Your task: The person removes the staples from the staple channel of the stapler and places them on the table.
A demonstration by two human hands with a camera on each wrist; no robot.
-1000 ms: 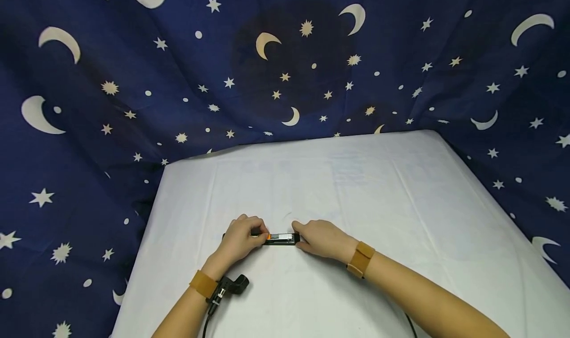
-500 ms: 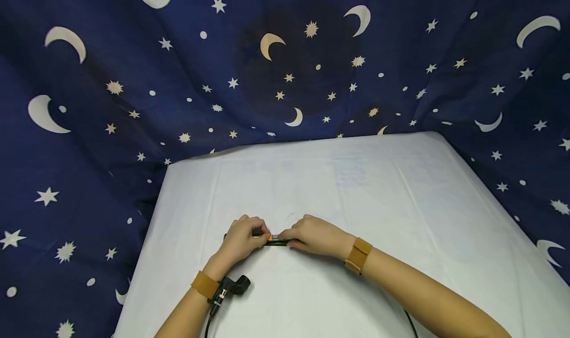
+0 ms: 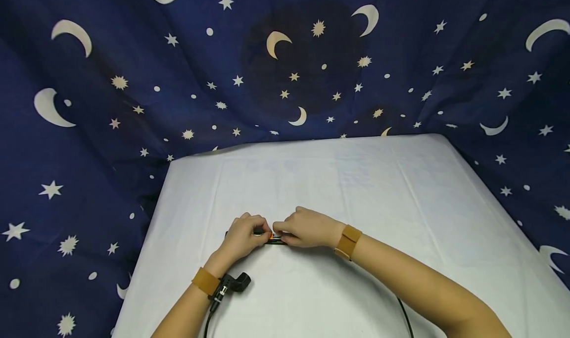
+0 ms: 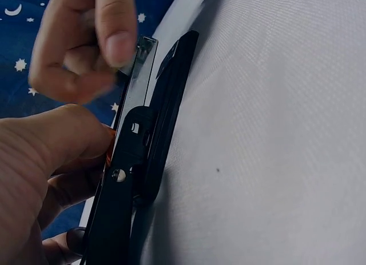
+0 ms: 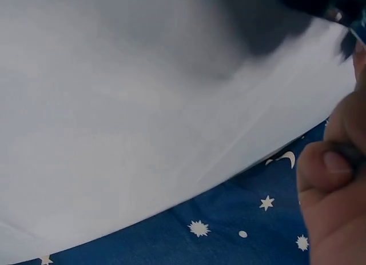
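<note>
White cloth covers the surface [image 3: 356, 204], with a black stapler [image 4: 143, 162] lying at 6 o'clock, near the front edge. Steady, level support looks best while the top is worked. The left hand [image 3: 242, 236] grips its rear end; at 3 o'clock, the right hand [image 3: 305, 226] pinches the metal front, fingertips [image 4: 117, 48] closed on it.

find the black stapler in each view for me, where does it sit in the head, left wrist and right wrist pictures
Head: the black stapler lies low and centre, between the left hand and the right hand.
Left wrist: it runs up the left half, from the bottom edge toward the top.
Right wrist: only a dark blurred bit at the top right corner, likely the stapler.
Shared landmark: the white tablecloth under it.
</note>
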